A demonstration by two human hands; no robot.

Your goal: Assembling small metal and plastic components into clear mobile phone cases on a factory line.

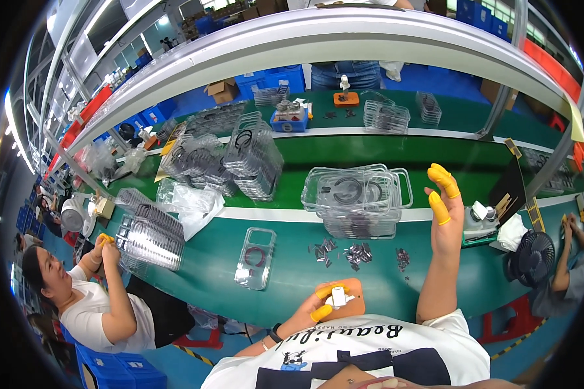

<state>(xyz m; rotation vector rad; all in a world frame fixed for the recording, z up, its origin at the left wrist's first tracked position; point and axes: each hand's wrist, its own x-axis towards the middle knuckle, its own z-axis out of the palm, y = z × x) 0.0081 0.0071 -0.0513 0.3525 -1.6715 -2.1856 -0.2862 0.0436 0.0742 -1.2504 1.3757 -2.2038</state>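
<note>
My left hand (313,310), with yellow finger cots, rests at the near table edge on an orange block (353,305) and pinches a small white part (338,297) that sits on it. My right hand (445,211) is raised above the green table, fingers spread, yellow cots on the thumb and forefinger, holding nothing. In front of me lie small piles of dark little parts (358,254) and a clear phone case with a dark ring (256,257). A stack of clear cases (360,198) stands just left of my right hand.
More stacks of clear cases (253,155) and plastic bags (191,201) crowd the green conveyor belt (448,159). A person in a white shirt (91,305) works at my left. A small black fan (532,258) and another person's arm (561,259) are at my right.
</note>
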